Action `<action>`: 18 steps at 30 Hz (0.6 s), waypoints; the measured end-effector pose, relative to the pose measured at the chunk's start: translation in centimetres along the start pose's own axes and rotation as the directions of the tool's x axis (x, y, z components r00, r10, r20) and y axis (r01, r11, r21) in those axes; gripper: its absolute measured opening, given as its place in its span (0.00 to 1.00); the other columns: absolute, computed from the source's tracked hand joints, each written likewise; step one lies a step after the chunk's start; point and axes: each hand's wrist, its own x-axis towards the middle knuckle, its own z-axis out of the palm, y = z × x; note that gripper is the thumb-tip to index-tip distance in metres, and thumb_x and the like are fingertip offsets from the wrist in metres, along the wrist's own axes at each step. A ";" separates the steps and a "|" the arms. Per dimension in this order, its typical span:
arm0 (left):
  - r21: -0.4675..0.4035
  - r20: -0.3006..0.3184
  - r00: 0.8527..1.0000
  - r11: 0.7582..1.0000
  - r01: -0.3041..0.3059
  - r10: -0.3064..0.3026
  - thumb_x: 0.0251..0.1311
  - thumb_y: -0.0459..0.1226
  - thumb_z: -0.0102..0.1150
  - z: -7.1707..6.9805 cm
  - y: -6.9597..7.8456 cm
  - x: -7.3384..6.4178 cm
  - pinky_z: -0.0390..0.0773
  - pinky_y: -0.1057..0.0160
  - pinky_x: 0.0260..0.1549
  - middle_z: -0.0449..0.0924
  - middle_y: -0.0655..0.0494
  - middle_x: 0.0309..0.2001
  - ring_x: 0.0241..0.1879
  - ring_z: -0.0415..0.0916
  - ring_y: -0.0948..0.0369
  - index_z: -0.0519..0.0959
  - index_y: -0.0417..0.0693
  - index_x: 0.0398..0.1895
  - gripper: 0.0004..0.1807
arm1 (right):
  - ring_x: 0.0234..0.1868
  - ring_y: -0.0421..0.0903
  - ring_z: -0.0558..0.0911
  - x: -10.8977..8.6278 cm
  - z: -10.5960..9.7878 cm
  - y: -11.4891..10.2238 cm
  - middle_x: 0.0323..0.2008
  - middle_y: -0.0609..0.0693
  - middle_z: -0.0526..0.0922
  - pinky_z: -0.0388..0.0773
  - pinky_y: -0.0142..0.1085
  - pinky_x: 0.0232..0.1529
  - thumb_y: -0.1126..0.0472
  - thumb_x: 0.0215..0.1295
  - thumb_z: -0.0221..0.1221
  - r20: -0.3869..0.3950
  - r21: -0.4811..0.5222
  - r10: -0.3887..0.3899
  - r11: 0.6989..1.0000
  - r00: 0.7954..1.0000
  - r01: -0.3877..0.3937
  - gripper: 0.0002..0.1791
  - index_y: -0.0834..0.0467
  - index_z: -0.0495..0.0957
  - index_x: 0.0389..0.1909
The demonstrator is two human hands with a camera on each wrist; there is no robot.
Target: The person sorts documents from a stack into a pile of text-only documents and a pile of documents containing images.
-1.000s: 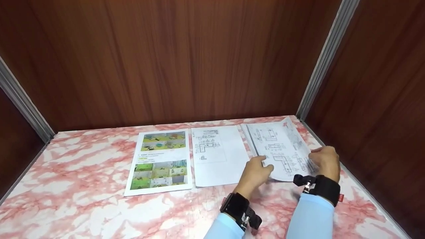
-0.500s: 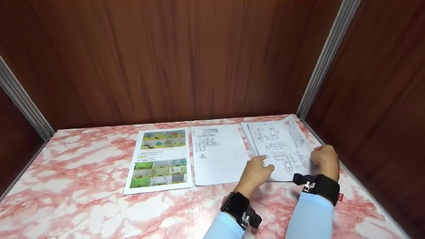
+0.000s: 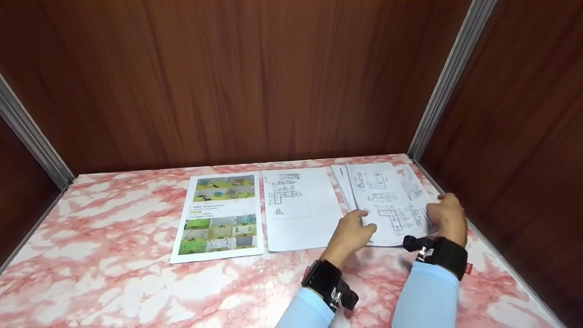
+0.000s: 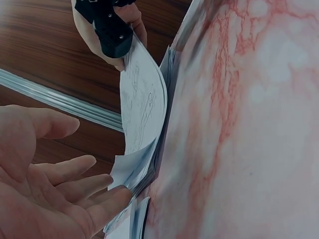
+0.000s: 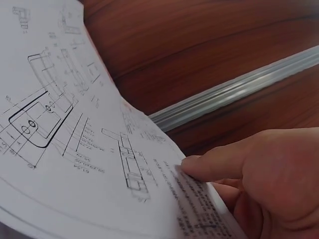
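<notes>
On the right of the table lies a loose stack of paper sheets (image 3: 380, 200) printed with technical drawings. My right hand (image 3: 448, 218) pinches the upper sheets at their right edge, thumb (image 5: 194, 167) on top and the other fingers underneath. These sheets bow upward in the left wrist view, where their curved drawing page (image 4: 144, 99) shows. My left hand (image 3: 350, 234) is at the stack's left edge, fingers loosely extended. Its lower fingers (image 4: 107, 206) reach the paper edges in the left wrist view; whether they press on them I cannot tell.
Left of the stack lies another white pile with one drawing (image 3: 300, 232). Farther left is a sheet with colour photos (image 3: 218, 212). The pink-marbled table (image 3: 136, 273) is bounded by brown wood-grain panels (image 3: 227, 82) and metal corner posts (image 3: 448, 91).
The upper sheets have shifted to the right, exposing more of the sheets beneath at the left edge. My right hand moved slightly with them; my left hand stayed nearly still.
</notes>
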 end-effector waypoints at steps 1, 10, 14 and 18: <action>0.002 -0.002 1.000 1.000 0.006 -0.006 0.57 0.41 0.60 0.0 0.0 0.0 0.73 0.61 0.52 0.81 0.46 0.51 0.51 0.77 0.57 0.77 0.42 0.58 0.25 | 0.51 0.64 0.69 0.1 0.1 0.0 0.61 0.74 0.63 0.72 0.52 0.50 0.66 0.56 0.45 0.026 0.018 0.008 1.000 1.000 -0.008 0.36 0.69 0.56 0.70; 0.006 -0.014 1.000 1.000 0.023 -0.023 0.57 0.41 0.60 -0.1 -0.1 0.1 0.72 0.60 0.54 0.79 0.43 0.53 0.54 0.75 0.55 0.75 0.39 0.58 0.26 | 0.41 0.59 0.72 1.1 0.5 0.5 0.61 0.69 0.62 0.71 0.36 0.21 0.73 0.47 0.45 0.168 0.030 0.039 0.999 0.985 -0.045 0.46 0.58 0.53 0.75; -0.004 -0.013 1.000 1.000 0.028 -0.028 0.57 0.40 0.61 0.0 -0.1 0.2 0.71 0.60 0.56 0.78 0.43 0.54 0.56 0.74 0.54 0.74 0.38 0.59 0.27 | 0.45 0.61 0.70 1.3 0.5 0.6 0.63 0.71 0.59 0.73 0.37 0.22 0.75 0.49 0.43 0.175 0.037 0.050 0.998 0.983 -0.058 0.45 0.55 0.53 0.75; -0.007 -0.021 0.999 0.999 0.043 -0.043 0.57 0.40 0.61 0.0 -0.1 0.3 0.70 0.59 0.57 0.77 0.43 0.55 0.57 0.73 0.53 0.73 0.36 0.60 0.28 | 0.50 0.64 0.65 1.3 0.6 0.6 0.66 0.72 0.56 0.76 0.39 0.24 0.77 0.49 0.42 0.148 0.056 0.049 0.997 0.988 -0.058 0.45 0.55 0.54 0.75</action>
